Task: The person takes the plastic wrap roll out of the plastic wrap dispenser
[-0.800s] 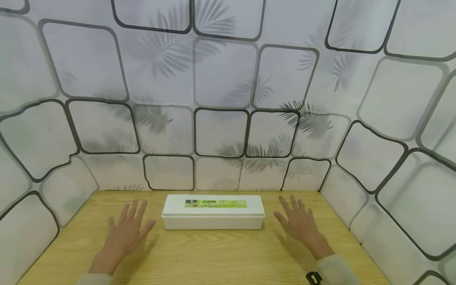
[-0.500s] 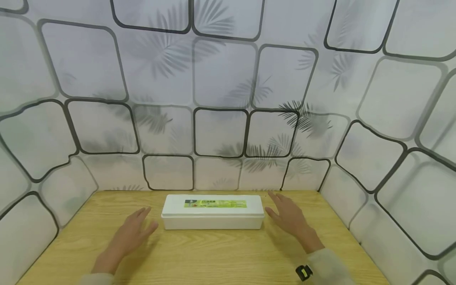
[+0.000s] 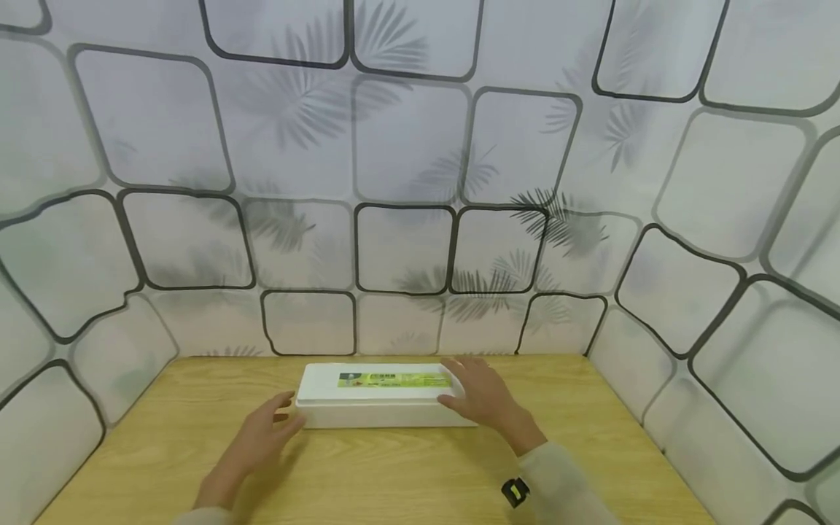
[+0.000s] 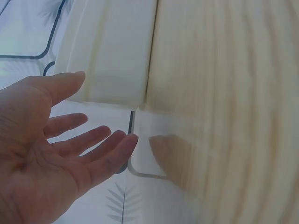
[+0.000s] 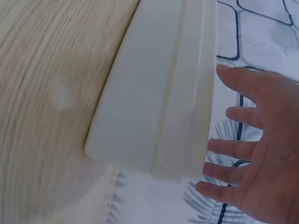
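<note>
A long white lidded box (image 3: pixel 387 415) with a green and yellow label (image 3: pixel 394 380) sits near the back of the wooden table. At its left end is my left hand (image 3: pixel 257 436), fingers loosely bent and apart, fingertips right by the box's corner. The left wrist view has the thumb beside the box wall (image 4: pixel 119 56), with nothing in the palm. My right hand (image 3: pixel 484 394) is over the right end of the lid, covering that corner in the head view. Seen from the right wrist, its spread fingers (image 5: pixel 231 148) reach toward the lid's edge (image 5: pixel 198 93).
The wood-grain table (image 3: pixel 387 481) ends at a back wall covering (image 3: pixel 407 248) patterned with dark rounded squares and leaves. Similar covering stands along the left and right sides. A black band with a yellow-green patch (image 3: pixel 515 492) shows at the right sleeve (image 3: pixel 561 481).
Both hands have moved inward toward the box, the left to its left end and the right over the right end of the lid. Their spread fingers have drawn closer together. The box stays put.
</note>
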Action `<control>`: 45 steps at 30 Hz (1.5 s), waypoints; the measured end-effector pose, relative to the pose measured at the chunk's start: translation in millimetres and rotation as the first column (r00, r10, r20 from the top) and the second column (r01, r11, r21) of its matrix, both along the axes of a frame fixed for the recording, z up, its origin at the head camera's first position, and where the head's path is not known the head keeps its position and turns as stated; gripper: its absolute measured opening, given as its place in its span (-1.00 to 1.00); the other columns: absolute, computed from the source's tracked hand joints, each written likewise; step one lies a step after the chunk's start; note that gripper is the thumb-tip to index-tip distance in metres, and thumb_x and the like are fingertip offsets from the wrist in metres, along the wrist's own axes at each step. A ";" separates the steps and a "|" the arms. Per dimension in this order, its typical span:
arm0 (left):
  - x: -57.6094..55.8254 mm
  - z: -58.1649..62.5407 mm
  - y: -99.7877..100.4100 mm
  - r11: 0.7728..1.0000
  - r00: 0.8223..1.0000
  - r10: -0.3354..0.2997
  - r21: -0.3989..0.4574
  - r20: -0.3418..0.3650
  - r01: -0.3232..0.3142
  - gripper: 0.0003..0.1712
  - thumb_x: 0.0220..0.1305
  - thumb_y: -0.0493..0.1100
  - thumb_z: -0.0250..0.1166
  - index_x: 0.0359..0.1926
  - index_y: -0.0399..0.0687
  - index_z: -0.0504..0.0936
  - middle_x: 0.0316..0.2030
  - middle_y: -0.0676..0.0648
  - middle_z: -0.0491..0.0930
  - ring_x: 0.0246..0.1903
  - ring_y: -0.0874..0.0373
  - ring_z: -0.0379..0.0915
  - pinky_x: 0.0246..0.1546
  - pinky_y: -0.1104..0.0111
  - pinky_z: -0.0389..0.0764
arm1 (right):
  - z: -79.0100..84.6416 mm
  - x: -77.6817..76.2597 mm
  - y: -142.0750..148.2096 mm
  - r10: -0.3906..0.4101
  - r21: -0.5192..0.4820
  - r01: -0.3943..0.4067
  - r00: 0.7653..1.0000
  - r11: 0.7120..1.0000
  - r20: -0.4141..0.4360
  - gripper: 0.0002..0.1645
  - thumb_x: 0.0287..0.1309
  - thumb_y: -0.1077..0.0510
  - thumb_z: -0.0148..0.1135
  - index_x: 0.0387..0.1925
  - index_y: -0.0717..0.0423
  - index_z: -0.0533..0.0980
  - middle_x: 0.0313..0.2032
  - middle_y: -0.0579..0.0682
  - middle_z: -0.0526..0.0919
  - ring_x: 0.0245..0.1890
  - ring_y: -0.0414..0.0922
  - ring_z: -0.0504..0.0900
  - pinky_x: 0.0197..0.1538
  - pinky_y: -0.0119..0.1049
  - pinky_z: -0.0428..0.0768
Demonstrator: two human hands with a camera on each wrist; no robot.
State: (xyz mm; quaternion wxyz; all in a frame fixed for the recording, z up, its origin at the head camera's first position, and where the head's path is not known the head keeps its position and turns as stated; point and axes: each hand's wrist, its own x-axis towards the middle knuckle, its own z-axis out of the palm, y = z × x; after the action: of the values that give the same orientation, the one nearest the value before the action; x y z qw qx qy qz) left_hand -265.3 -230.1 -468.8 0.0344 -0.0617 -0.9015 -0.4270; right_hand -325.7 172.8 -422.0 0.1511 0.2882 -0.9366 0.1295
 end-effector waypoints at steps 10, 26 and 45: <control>-3.5 2.1 3.6 0.999 1.000 0.019 0.041 -0.024 -0.018 -0.38 0.44 -0.14 0.33 0.38 -0.37 0.41 0.29 -0.52 0.46 0.20 -0.45 0.51 0.12 -0.12 0.69 | -0.3 -9.1 -24.7 0.054 0.035 -0.055 0.998 0.998 0.022 -0.16 0.12 -0.15 0.51 0.38 0.06 0.48 0.26 0.25 0.59 0.27 0.30 0.51 0.36 0.31 0.44; -6.9 -2.0 8.1 0.991 1.000 -0.007 0.132 -0.024 0.010 -0.39 0.41 -0.30 0.31 0.34 -0.57 0.36 0.12 -0.52 0.58 0.04 -0.32 0.66 -0.01 0.11 0.79 | -1.9 -13.3 -43.8 0.083 0.104 -0.095 0.990 0.990 0.114 -0.05 0.09 -0.24 0.53 0.45 -0.04 0.41 0.37 0.25 0.49 0.35 0.34 0.43 0.38 0.46 0.35; -10.6 -4.6 15.3 0.990 0.999 0.039 0.134 0.014 -0.041 -0.40 0.40 -0.31 0.29 0.33 -0.57 0.37 0.09 -0.56 0.59 0.02 -0.37 0.66 0.02 0.01 0.77 | -1.0 -17.9 -64.3 0.074 0.200 -0.101 0.987 0.975 0.141 0.03 0.07 -0.29 0.52 0.53 -0.26 0.30 0.44 0.15 0.43 0.39 0.21 0.45 0.44 0.29 0.39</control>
State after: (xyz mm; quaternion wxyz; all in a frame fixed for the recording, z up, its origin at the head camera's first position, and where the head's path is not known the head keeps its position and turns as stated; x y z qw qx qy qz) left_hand -275.9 -214.8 -473.4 0.0421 -0.0388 -0.8719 -0.4863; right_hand -343.6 108.5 -423.0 0.0519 0.3340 -0.9394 0.0571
